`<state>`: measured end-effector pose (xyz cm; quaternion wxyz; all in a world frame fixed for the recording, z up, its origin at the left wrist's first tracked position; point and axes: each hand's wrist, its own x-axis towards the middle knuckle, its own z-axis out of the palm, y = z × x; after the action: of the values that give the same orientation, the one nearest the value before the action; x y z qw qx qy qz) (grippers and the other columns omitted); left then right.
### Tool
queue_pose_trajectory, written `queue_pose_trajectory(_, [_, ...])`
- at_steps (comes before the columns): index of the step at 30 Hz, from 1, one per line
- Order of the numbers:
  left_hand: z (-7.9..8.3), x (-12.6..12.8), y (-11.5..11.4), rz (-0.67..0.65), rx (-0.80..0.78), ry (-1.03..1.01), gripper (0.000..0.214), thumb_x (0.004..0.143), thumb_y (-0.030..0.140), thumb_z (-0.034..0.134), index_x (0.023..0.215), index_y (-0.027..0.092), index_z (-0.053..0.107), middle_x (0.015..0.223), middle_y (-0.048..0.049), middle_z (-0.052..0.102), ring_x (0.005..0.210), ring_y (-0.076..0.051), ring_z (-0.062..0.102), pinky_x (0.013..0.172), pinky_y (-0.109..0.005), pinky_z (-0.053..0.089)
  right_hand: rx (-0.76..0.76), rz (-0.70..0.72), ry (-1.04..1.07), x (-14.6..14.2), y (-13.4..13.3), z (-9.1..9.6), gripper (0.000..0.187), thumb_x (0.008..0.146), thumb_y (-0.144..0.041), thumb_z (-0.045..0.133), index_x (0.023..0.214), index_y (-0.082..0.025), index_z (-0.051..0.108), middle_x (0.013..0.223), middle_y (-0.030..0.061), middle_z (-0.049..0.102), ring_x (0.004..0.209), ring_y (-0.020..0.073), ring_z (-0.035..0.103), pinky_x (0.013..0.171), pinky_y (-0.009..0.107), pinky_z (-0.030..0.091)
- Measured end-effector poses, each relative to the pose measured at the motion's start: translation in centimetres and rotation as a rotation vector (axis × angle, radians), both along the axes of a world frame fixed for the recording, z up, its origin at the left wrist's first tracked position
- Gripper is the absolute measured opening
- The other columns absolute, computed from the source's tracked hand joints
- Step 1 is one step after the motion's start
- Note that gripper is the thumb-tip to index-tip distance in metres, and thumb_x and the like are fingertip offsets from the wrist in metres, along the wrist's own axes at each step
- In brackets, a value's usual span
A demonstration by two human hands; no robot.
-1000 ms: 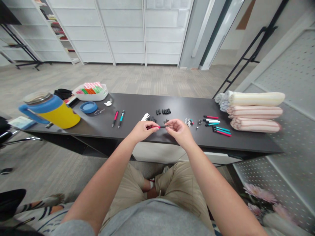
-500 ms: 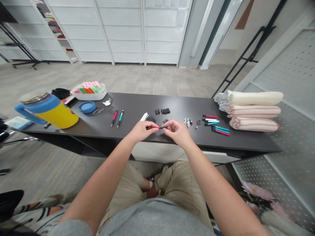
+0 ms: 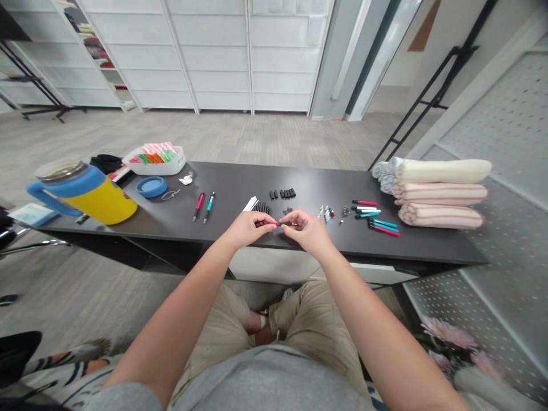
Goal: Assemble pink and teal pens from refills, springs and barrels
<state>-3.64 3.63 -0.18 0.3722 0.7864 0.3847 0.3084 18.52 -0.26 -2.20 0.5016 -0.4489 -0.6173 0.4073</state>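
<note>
My left hand (image 3: 247,227) and my right hand (image 3: 306,228) meet just above the near edge of the dark table (image 3: 240,188). Between them they pinch a red and black pen (image 3: 274,224), held level; the left fingers grip its red barrel and the right fingertips close on its black end. Behind the hands lie white refills (image 3: 252,203) and small black pen parts (image 3: 282,194). A finished red pen (image 3: 199,205) and a teal pen (image 3: 209,206) lie to the left.
A yellow jug with a blue lid (image 3: 81,194) lies at the table's left end, beside a blue lid (image 3: 151,186) and a white tray (image 3: 159,160). Loose pen pieces (image 3: 372,217) and folded towels (image 3: 436,191) sit to the right.
My hands have drawn closer together on the pen, so less of it shows between them. The view shifted slightly.
</note>
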Motion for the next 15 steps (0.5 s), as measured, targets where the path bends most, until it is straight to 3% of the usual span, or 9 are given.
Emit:
queue_pose_trajectory(9, [0.11,0.1,-0.04,-0.01,-0.018,-0.008,0.024,0.088,0.039,0.073,0.098,0.019,0.081,0.083,-0.003,0.077,0.076,-0.017,0.066,0.068,-0.025,0.048,-0.001,0.005,0.026,0.06,-0.01,-0.31,0.024,0.081,-0.037,0.081,0.097,-0.024,0.07,0.1,0.0053,0.078,0.092,0.0214,0.073,0.084,0.037,0.062])
queue_pose_trajectory(15, [0.48,-0.04,-0.06,0.011,0.012,-0.01,0.025,0.09,0.04,0.071,0.098,0.02,0.082,0.083,-0.0025,0.077,0.074,-0.016,0.064,0.068,-0.025,0.046,0.045,-0.038,0.064,-0.26,-0.54,-0.27,0.034,0.081,-0.042,0.083,0.107,-0.025,0.068,0.112,0.0073,0.076,0.093,0.0208,0.073,0.085,0.036,0.061])
